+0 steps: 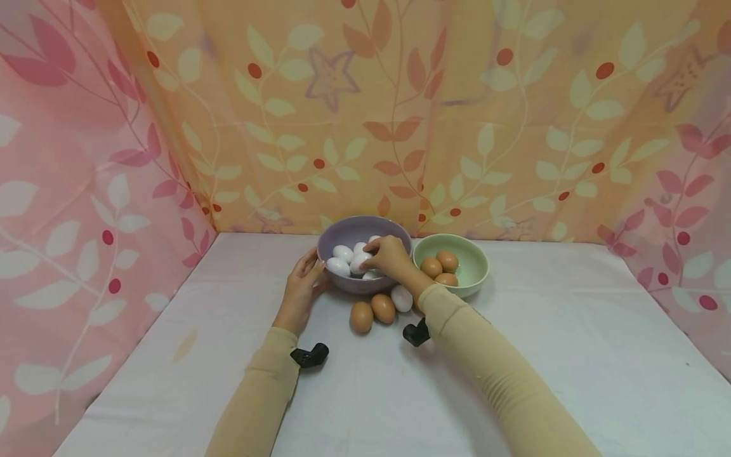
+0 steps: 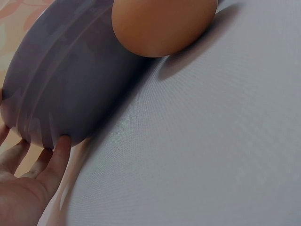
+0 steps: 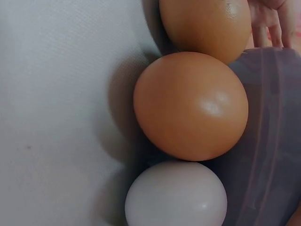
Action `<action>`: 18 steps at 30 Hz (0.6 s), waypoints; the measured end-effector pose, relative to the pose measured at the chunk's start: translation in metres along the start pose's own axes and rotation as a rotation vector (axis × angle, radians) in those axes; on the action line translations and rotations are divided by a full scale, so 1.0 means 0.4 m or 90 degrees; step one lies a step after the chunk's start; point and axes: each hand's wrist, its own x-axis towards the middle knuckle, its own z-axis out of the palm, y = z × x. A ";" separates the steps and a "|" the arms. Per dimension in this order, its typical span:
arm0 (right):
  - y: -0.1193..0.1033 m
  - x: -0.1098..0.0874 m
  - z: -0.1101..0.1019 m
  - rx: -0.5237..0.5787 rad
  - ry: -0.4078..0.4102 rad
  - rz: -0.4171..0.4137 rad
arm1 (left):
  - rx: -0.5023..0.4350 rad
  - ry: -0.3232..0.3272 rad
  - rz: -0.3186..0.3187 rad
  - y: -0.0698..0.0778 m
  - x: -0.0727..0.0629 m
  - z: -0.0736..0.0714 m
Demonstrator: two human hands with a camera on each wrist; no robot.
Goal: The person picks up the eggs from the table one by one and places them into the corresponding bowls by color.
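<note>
A purple bowl (image 1: 365, 286) stands at the back of the table with several white eggs (image 1: 338, 266) inside. My left hand (image 1: 300, 289) rests its spread fingers against the bowl's outer left side; in the left wrist view these fingertips (image 2: 62, 143) touch the wall. My right hand (image 1: 393, 257) reaches over the near right rim, thumb and fingers pinching a white egg (image 1: 359, 262) among the others. In front of the bowl, two brown eggs (image 1: 362, 317) and one white egg (image 1: 401, 298) lie in a row on the cloth. The right wrist view shows that brown egg (image 3: 190, 106) close up.
Just right of the purple bowl is a light green bowl (image 1: 475, 266) holding brown eggs (image 1: 447, 261). My right forearm overlaps its near left side. A white cloth (image 1: 188, 381) covers the table, and patterned fabric (image 1: 365, 114) hangs behind and at both sides.
</note>
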 end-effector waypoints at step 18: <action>0.006 -0.017 -0.017 0.141 0.005 0.012 | -0.008 -0.005 -0.006 0.001 0.001 -0.001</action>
